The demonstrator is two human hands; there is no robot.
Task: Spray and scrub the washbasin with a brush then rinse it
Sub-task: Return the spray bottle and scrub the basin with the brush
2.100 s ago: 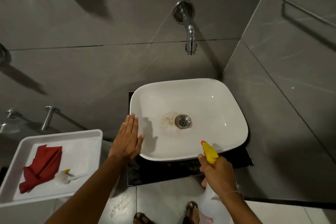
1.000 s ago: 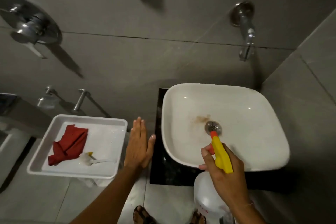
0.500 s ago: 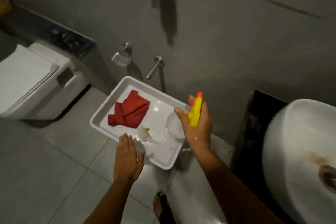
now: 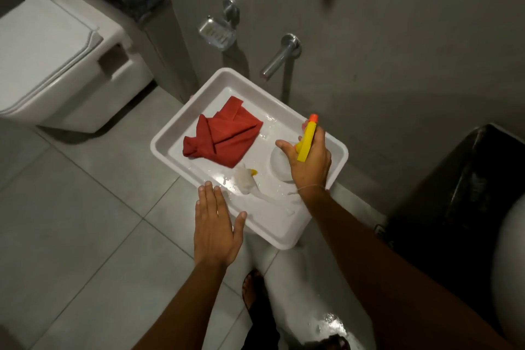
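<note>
My right hand (image 4: 308,163) grips the spray bottle (image 4: 306,138) by its yellow head with an orange nozzle; the white body stands inside the white tray (image 4: 164,139). A white brush (image 4: 247,179) with a yellow collar lies in the tray between my hands. My left hand (image 4: 216,224) hovers flat with fingers apart over the tray's near edge, holding nothing. Only the rim of the white washbasin (image 4: 508,264) shows at the far right.
A folded red cloth (image 4: 224,136) lies in the tray. A white toilet (image 4: 56,60) stands at the left. A chrome soap dish (image 4: 217,33) and a wall tap (image 4: 279,57) stick out above the tray. A dark counter (image 4: 468,193) carries the basin. My sandalled foot (image 4: 255,290) is below.
The view swung from the washbasin left to the tray. My right hand carried the spray bottle from over the basin down into the tray. My left hand came to the tray's near edge.
</note>
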